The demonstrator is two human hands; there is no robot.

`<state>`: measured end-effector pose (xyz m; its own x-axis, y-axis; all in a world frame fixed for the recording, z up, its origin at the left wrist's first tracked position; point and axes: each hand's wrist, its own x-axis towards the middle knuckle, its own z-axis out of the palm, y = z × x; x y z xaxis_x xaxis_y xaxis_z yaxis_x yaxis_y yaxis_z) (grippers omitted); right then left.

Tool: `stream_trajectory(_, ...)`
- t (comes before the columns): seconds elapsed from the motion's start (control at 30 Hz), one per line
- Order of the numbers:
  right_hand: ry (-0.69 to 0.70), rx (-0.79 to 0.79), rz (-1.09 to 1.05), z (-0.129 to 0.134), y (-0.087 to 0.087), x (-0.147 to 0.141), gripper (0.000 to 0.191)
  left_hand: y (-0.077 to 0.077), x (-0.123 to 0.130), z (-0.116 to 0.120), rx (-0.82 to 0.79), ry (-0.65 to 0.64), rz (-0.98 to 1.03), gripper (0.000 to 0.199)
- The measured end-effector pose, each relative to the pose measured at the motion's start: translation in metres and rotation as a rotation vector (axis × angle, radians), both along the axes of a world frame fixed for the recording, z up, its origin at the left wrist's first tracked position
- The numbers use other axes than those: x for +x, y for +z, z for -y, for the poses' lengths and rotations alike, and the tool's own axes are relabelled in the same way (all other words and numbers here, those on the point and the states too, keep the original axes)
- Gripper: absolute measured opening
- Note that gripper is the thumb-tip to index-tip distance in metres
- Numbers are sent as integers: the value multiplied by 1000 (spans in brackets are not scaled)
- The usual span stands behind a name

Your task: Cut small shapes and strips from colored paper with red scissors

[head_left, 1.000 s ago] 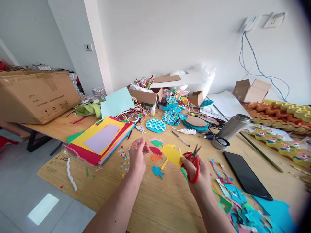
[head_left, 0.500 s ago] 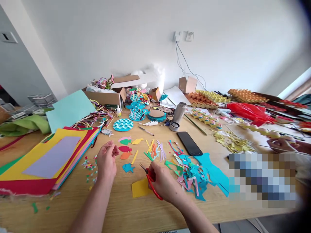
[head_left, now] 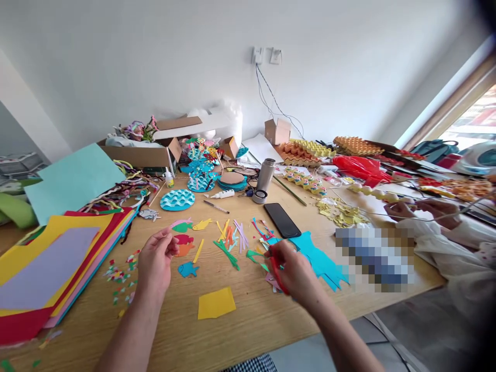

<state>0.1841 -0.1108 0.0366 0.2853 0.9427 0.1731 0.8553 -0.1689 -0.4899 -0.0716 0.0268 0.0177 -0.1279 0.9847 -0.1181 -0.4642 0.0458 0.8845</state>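
My left hand (head_left: 155,258) hovers just left of the paper fish, its thumb and fingers pinched together; anything between them is too small to make out. Red-handled scissors (head_left: 277,273) are gripped in my right hand (head_left: 292,268), which is over a heap of paper scraps, and the blades are hidden. Between the hands lie a blue paper fish (head_left: 188,269), an orange fish (head_left: 184,250) and a yellow fish (head_left: 202,225). Thin green strips (head_left: 227,255) lie crossed near a yellow strip (head_left: 199,251). A yellow paper piece (head_left: 216,303) rests nearer me.
Coloured sheets (head_left: 46,263) are stacked at left. A black phone (head_left: 282,220), an uncapped steel flask (head_left: 265,175) and a glue bottle (head_left: 225,194) stand or lie beyond the scraps. Blue paper (head_left: 320,261) spreads rightward. Another person's hands (head_left: 399,211) work at far right.
My right hand has carried the scissors rightward from the yellow paper to the scrap heap. The view has turned right, showing more of the other person. My left hand keeps its pinch.
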Motion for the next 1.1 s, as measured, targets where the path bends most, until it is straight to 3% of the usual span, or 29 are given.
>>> stream_trajectory(0.1,-38,-76,209,-13,8,42,9,2,3,3,0,-32,-19,35)
stream_trajectory(0.23,98,-149,290,-40,0,68,10,1,4,4,5,-30,-35,35)
stream_trajectory(0.37,200,-191,371,-56,-12,71,13,-2,3,2,-10,-39,-43,35)
stream_trajectory(0.53,241,-206,426,-59,-15,73,15,-2,4,2,-28,-65,-55,36)
stream_trajectory(0.83,173,-220,412,-71,-14,81,10,0,4,5,-35,-110,-56,35)
stream_trajectory(0.97,169,-218,353,-70,-8,83,10,-3,2,3,-31,-103,-56,33)
stream_trajectory(1.1,144,-199,274,-48,7,87,13,-3,1,2,-31,-115,-56,32)
